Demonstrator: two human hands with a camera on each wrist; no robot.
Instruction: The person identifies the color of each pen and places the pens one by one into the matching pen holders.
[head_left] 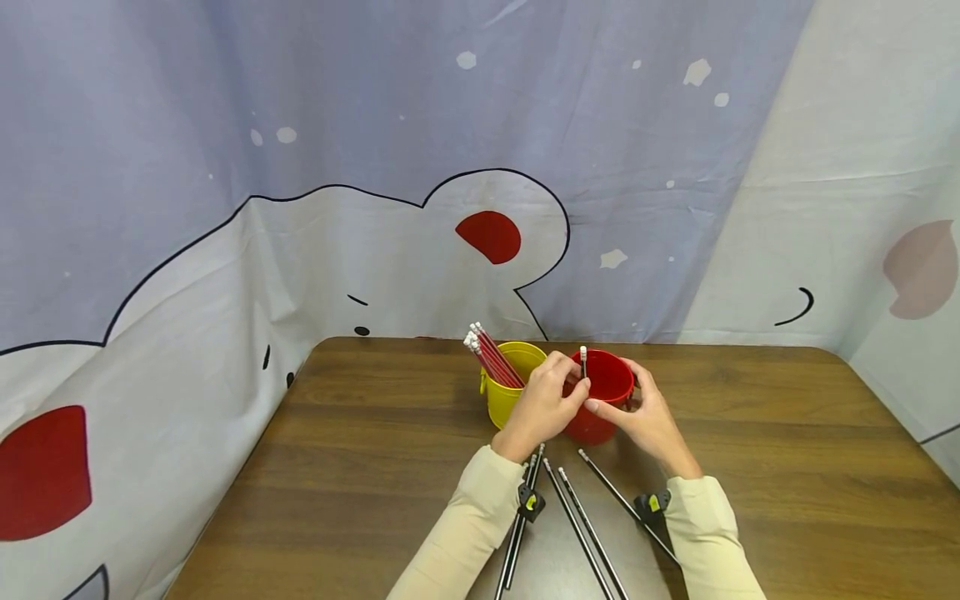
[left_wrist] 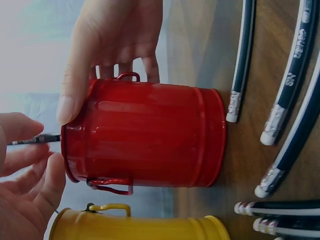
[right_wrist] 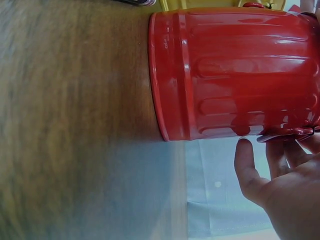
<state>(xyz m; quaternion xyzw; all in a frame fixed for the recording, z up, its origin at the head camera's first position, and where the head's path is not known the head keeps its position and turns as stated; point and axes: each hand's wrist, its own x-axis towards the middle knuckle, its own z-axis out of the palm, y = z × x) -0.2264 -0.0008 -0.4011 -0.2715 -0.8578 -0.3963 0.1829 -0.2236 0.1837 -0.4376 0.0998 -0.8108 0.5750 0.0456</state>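
A small red metal bucket (head_left: pixel 588 429) with side handles stands upright on the table. My right hand (head_left: pixel 654 423) holds it by the rim, the thumb on the near edge and the fingers spread along the right side and handle. At the bucket's mouth my left hand (head_left: pixel 549 404) pinches a black pencil (head_left: pixel 583 357), its white eraser up. The pencil's lower part is hidden behind the rim in the left wrist view. Just left of the red bucket is a yellow bucket (head_left: pixel 498 405) with several red pencils (head_left: pixel 495 358) leaning in it, erasers up.
Several black-and-white striped pencils (head_left: pixel 577 525) lie on the wooden table (head_left: pixel 337 467) in front of the buckets, some under the forearms. One pencil (head_left: pixel 626 504) lies beside the right wrist. A printed cloth (head_left: pixel 375 267) hangs behind the table.
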